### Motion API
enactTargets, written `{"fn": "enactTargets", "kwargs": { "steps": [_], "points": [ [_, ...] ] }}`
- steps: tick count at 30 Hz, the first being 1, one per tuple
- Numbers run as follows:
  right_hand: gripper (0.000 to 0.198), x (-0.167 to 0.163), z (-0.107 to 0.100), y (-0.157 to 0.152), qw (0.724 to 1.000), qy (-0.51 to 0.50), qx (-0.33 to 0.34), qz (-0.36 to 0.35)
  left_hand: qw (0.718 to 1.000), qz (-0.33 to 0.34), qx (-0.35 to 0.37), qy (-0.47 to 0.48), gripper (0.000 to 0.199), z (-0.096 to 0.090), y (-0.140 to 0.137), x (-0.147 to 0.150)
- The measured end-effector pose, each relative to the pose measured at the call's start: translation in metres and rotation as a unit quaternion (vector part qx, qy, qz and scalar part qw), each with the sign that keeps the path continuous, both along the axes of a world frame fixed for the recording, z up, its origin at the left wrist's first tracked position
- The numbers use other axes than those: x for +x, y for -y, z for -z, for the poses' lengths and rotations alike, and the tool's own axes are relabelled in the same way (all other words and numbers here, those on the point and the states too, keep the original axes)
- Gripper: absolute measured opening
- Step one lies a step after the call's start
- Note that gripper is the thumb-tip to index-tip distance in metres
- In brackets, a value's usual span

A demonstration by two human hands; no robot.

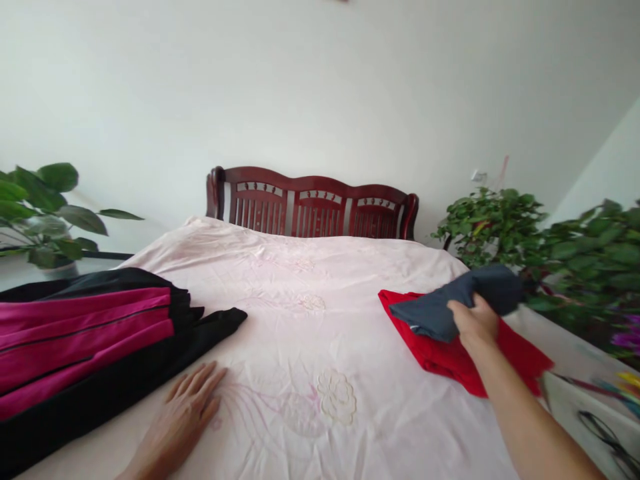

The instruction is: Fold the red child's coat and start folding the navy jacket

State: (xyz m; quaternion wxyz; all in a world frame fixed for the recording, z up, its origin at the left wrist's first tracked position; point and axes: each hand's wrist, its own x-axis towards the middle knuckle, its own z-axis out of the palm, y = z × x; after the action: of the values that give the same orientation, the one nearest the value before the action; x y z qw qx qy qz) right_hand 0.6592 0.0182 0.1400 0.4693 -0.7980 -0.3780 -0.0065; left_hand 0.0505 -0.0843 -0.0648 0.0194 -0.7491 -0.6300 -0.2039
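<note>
The right hand (475, 323) is clenched on a dark grey folded garment (460, 300), its fingers wrapped over the near edge of the cloth and hidden beneath it, the thumb on top. The garment is held just above a red folded garment (450, 357) that lies on the right side of the bed (310, 333); whether its left end touches the red cloth cannot be told. The left hand (187, 410) lies flat on the pink embroidered bedspread at the near left, fingers (207, 380) released, stretched out and slightly spread, holding nothing. Just left of it lies a black and magenta garment (85, 340), its black hem close to the fingertips. At the far end stands a dark wooden headboard (313, 203), with leafy plants (550, 247) to the right.
</note>
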Motion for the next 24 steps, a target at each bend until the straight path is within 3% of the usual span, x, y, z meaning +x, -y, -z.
{"fn": "enactTargets", "kwargs": {
  "steps": [2, 4, 7, 8, 10, 12, 14, 18, 20, 22, 24],
  "points": [
    [0.07, -0.038, -0.013, 0.005, 0.992, 0.089, -0.061, -0.064, 1.0, -0.002, 0.0, 0.001, 0.046, 0.0, 0.0, 0.0],
    [0.071, -0.089, -0.01, 0.019, 0.966, 0.178, -0.098, -0.161, 1.0, 0.0, -0.004, -0.005, 0.046, -0.001, 0.0, 0.0],
    [0.068, -0.168, 0.021, 0.049, 0.906, 0.242, -0.101, -0.333, 1.0, 0.003, -0.007, -0.013, 0.047, -0.004, 0.001, 0.0],
    [0.067, -0.189, 0.035, 0.059, 0.874, 0.24, -0.12, -0.406, 1.0, 0.003, -0.008, -0.013, 0.047, -0.005, 0.001, 0.0],
    [0.054, -0.218, 0.061, 0.071, 0.81, 0.209, -0.163, -0.523, 1.0, 0.003, -0.011, -0.011, 0.047, -0.006, 0.002, 0.0],
    [0.04, -0.228, 0.08, 0.072, 0.785, 0.157, -0.175, -0.573, 1.0, 0.004, -0.014, -0.004, 0.046, -0.008, 0.002, 0.001],
    [0.035, -0.223, 0.089, 0.063, 0.812, 0.117, -0.146, -0.552, 1.0, 0.006, -0.016, 0.003, 0.046, -0.01, 0.003, 0.002],
    [0.041, -0.197, 0.091, 0.035, 0.897, 0.174, -0.082, -0.398, 1.0, -0.002, -0.016, 0.015, 0.045, -0.013, 0.004, 0.004],
    [0.051, -0.189, 0.094, 0.025, 0.902, 0.185, -0.124, -0.37, 1.0, -0.003, -0.009, 0.023, 0.044, -0.015, 0.005, 0.005],
    [0.056, -0.189, 0.1, 0.019, 0.888, 0.164, -0.176, -0.393, 1.0, 0.002, -0.002, 0.029, 0.044, -0.016, 0.006, 0.005],
    [0.049, -0.196, 0.103, 0.02, 0.879, 0.143, -0.173, -0.421, 1.0, 0.006, 0.0, 0.03, 0.044, -0.016, 0.006, 0.006]
  ]
}}
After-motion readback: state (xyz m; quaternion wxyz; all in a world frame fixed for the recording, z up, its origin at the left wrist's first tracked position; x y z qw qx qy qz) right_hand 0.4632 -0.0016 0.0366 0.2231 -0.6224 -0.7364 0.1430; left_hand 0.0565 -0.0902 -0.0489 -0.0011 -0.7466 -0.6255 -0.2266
